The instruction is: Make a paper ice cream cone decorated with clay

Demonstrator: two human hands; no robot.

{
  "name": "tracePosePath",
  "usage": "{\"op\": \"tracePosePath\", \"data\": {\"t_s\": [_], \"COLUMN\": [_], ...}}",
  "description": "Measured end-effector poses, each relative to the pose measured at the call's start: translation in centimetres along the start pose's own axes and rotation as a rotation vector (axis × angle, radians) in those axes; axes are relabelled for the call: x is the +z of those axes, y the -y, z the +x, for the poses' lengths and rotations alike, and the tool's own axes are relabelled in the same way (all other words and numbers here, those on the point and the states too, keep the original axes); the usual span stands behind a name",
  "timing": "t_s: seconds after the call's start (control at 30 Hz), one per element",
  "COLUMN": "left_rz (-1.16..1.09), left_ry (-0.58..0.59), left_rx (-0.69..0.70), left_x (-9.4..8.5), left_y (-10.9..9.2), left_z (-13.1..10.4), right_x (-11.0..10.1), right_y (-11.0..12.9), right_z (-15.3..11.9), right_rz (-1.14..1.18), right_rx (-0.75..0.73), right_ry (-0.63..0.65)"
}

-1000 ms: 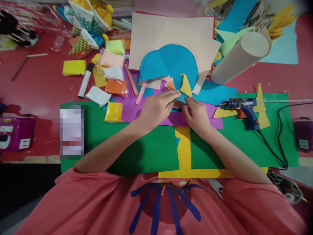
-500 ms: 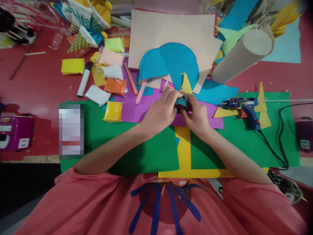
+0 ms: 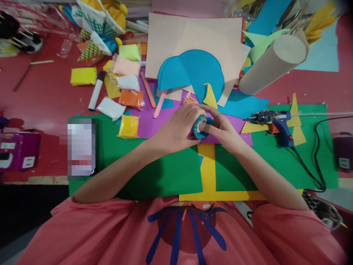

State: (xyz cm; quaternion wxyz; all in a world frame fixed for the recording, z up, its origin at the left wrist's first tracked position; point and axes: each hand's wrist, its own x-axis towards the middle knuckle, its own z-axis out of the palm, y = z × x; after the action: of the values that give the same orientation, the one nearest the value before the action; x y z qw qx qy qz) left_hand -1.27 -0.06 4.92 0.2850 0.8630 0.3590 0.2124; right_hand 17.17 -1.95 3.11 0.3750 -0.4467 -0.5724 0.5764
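Observation:
A small blue craft piece (image 3: 197, 129) with a pale inside is held between both hands above the purple sheet (image 3: 154, 123). My left hand (image 3: 183, 125) wraps its fingers round the left and far side of the piece. From the right, my right hand (image 3: 220, 125) grips it, with the thumb pressed into the pale opening. Just beyond the hands lie a curved yellow paper piece (image 3: 210, 96), blue rounded paper shapes (image 3: 202, 70) and a small pleated pink piece (image 3: 189, 99).
To the right, a glue gun (image 3: 278, 123) with its cord rests on green sheets (image 3: 303, 162). A pale paper roll (image 3: 270, 64) stands tilted behind it. At the left are clay packets (image 3: 128, 126), a marker (image 3: 96, 91) and a blurred-out phone (image 3: 81, 147).
The blue piece has been turned so its pale opening shows. My left hand now lies more over it, and my right thumb has moved into the opening.

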Motion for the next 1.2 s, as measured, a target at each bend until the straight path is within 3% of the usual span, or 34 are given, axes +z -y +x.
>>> {"op": "tracePosePath", "data": {"t_s": [0.2,0.3,0.53,0.9,1.03,1.13,1.2], "left_rz": [-0.096,-0.141,-0.262,-0.367,-0.442,-0.521,-0.573], "left_ry": [0.032,0.013,-0.049,-0.004,-0.028,-0.055,-0.073], "left_rx": [-0.068,-0.105,-0.153,-0.288,-0.307,-0.349,-0.372], "left_x": [1.9,2.6,3.5,2.9,2.7,2.7,2.7], "left_y": [0.7,0.9,0.7,0.1,0.1,0.0,-0.1], "left_z": [-0.7,-1.1,-1.6,-1.3,-1.3,-1.4,-1.4], "right_x": [0.0,0.0,0.7,0.3,-2.6,-7.2,-10.8], "right_y": [0.4,0.5,-0.9,0.2,2.8,4.1,4.0], "right_z": [-0.1,-0.1,-0.3,-0.4,-2.0,-4.8,-7.2], "right_rz": [0.017,-0.040,-0.056,-0.114,-0.246,-0.615,-0.956], "right_rx": [0.222,0.271,0.082,-0.003,-0.027,0.088,0.263], "right_ry": [0.196,0.231,0.121,0.144,0.039,-0.280,-0.473]}}
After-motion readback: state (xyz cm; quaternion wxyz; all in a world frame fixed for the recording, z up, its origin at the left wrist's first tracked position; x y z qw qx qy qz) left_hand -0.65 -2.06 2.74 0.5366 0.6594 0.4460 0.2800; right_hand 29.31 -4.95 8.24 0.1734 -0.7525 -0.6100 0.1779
